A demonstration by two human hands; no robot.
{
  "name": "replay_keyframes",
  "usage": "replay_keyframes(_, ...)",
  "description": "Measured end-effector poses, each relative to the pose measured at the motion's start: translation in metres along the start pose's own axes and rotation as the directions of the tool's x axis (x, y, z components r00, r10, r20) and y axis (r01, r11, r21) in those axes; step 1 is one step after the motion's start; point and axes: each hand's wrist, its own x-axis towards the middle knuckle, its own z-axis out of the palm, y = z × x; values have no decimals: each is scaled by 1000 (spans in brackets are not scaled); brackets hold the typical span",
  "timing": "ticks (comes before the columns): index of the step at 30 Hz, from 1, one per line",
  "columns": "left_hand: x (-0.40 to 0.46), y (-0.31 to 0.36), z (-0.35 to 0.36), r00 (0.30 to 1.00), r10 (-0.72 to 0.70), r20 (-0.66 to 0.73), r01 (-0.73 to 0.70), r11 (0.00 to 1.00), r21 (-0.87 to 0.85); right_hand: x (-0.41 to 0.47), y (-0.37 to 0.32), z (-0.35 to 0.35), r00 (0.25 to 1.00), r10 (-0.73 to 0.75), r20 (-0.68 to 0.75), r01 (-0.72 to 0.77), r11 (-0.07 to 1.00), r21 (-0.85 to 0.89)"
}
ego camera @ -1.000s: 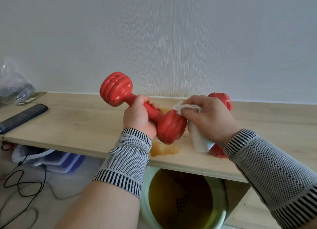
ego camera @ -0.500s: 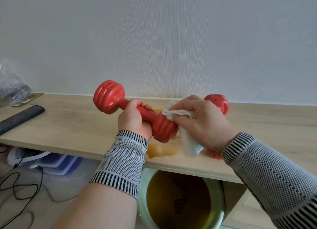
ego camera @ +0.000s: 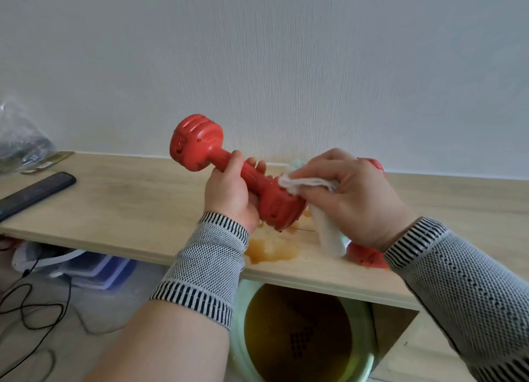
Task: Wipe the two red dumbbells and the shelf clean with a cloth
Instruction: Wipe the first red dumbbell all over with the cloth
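My left hand grips the handle of a red dumbbell and holds it tilted above the wooden shelf, one head up at the left. My right hand holds a white cloth bunched against the dumbbell's lower head. The second red dumbbell lies on the shelf behind my right hand, mostly hidden. A brown liquid stain spreads on the shelf below the held dumbbell.
A black phone and a clear plastic bag sit at the shelf's left end. Under the shelf stand a pale green basin of brownish water, a plastic box and black cables on the floor.
The dumbbell's raised head has tipped higher and to the right. My right hand has slid the cloth from the side of the lower head up over its top.
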Motion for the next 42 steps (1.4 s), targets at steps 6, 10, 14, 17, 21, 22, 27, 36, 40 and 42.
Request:
replay_keyframes(6, 1, -5, -1, 995, 87, -39, -83, 991, 105, 5, 12, 4, 989, 123, -79, -120, 992, 47)
replay_keyframes(10, -1, -7, 1, 992, 117, -42, -109, 982, 157, 1, 6, 3, 997, 59, 40, -56, 996, -66)
replay_keyframes(14, -2, -5, -1, 994, 98, -47, -90, 985, 149, 1, 5, 7, 996, 78, 43, -78, 997, -14)
replay_keyframes(17, -2, -8, -1, 995, 86, -52, -76, 984, 159, 4, 10, 2, 992, 127, 25, -127, 991, 34)
replay_keyframes(21, -4, -8, 0, 994, 64, -92, -49, 985, 164, -4, 2, 6, 993, -20, 116, 33, 993, -109)
replay_keyframes(22, -4, -8, 0, 994, 49, -99, -34, 989, 144, -4, 4, 7, 994, -19, 106, 29, 995, -99)
replay_keyframes(27, -4, -8, 2, 998, -3, -62, 9, 995, 102, 1, 17, -3, 989, 141, -54, -138, 989, 44)
replay_keyframes(36, -5, -4, 3, 996, -36, -76, 40, 998, 41, -1, 12, 2, 992, 129, -10, -125, 976, 179)
replay_keyframes(40, -4, -6, 4, 998, -13, -67, 19, 996, 87, 2, 14, 0, 970, 240, -45, -219, 937, 273)
replay_keyframes(42, -4, -6, 4, 996, -5, -85, 13, 995, 98, -1, 3, 4, 997, 72, -19, -70, 994, 86)
